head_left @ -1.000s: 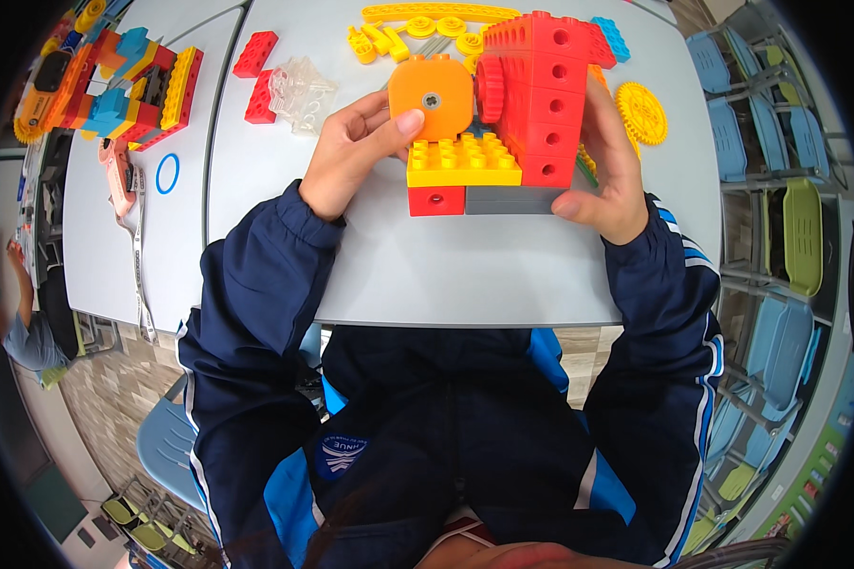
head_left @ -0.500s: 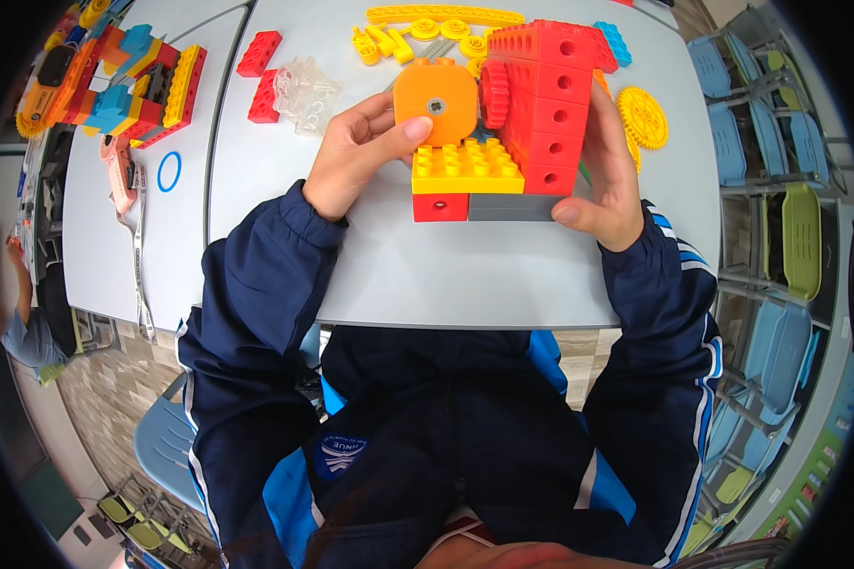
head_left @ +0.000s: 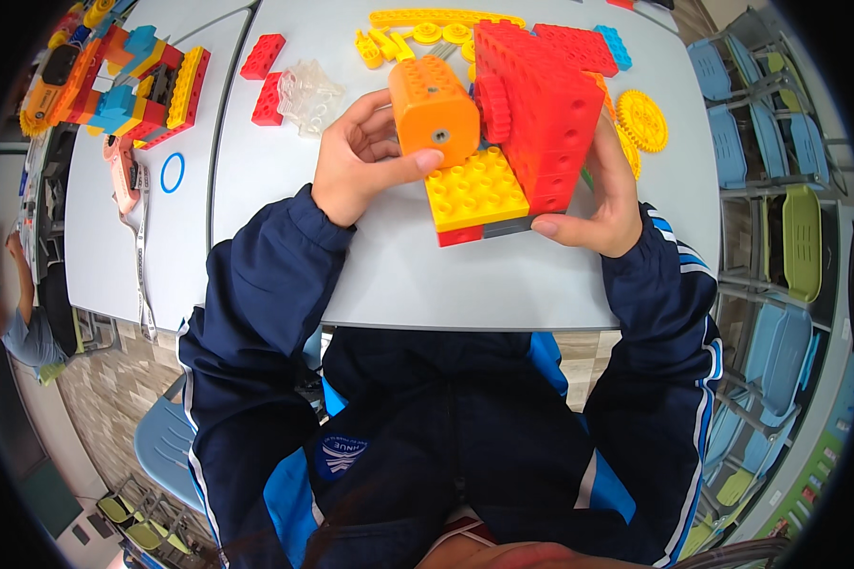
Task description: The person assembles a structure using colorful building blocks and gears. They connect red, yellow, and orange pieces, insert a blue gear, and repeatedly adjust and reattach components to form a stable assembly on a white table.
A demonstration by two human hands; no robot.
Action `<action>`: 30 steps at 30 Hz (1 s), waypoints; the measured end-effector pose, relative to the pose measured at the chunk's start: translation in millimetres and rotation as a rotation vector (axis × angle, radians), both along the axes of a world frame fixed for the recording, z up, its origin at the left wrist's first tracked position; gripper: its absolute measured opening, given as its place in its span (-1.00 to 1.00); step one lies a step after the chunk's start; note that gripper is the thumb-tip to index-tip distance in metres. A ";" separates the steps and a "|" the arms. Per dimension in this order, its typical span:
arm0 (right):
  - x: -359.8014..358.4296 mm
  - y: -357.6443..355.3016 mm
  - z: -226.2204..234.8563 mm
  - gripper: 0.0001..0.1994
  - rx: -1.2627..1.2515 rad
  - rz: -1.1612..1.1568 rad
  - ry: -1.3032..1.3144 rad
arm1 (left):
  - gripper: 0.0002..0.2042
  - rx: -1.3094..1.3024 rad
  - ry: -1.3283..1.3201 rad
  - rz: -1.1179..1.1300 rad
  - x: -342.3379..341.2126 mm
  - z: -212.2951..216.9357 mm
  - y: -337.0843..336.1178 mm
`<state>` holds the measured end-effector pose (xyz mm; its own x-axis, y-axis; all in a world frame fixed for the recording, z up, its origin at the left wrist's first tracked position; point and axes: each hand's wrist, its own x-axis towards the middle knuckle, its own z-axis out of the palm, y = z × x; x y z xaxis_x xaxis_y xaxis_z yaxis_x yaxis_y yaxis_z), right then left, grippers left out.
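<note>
Between my hands, just over the table, is a toy-brick model made of a tall red brick wall (head_left: 546, 123), a yellow studded brick (head_left: 477, 188) at its front left and a dark grey piece (head_left: 508, 228) underneath. An orange block (head_left: 436, 114) with a round metal hole sits beside a red gear (head_left: 494, 107) on the wall's left face. My left hand (head_left: 370, 156) is closed around the orange block, thumb on its lower front. Gripping the wall's right side is my right hand (head_left: 603, 204), its thumb at the lower corner; its fingers are partly hidden behind.
Red bricks (head_left: 262, 57) and a clear plastic piece (head_left: 310, 98) lie at the far left. Yellow gears (head_left: 642, 119) are at right, a yellow beam (head_left: 446, 18) at the back. Another brick model (head_left: 123, 85) and a blue ring (head_left: 172, 173) are on the left table.
The model has tilted and turned, its lower front coming nearer to me, so more of the yellow brick's top and the orange block's top shows. Both hands keep their hold.
</note>
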<state>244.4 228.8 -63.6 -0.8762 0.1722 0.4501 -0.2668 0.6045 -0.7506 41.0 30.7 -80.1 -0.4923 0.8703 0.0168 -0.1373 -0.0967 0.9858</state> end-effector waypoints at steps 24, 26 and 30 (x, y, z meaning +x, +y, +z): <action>5.4 -2.7 10.4 -0.44 0.206 -0.120 0.219 | -0.02 -0.047 0.863 0.058 2.2 -12.4 -6.5; 5.0 -2.9 10.1 -0.44 0.202 -0.117 0.219 | -0.02 -0.047 0.874 0.057 2.7 -11.3 -7.2; 5.3 -2.7 10.5 -0.45 0.204 -0.117 0.222 | 0.01 -0.049 0.891 0.051 1.9 -12.2 -6.6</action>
<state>249.7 226.1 -53.1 -0.7323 0.1525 0.6636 -0.3299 0.7731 -0.5417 42.9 24.1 -92.4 -0.3524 0.8573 0.3752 0.6848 -0.0371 0.7278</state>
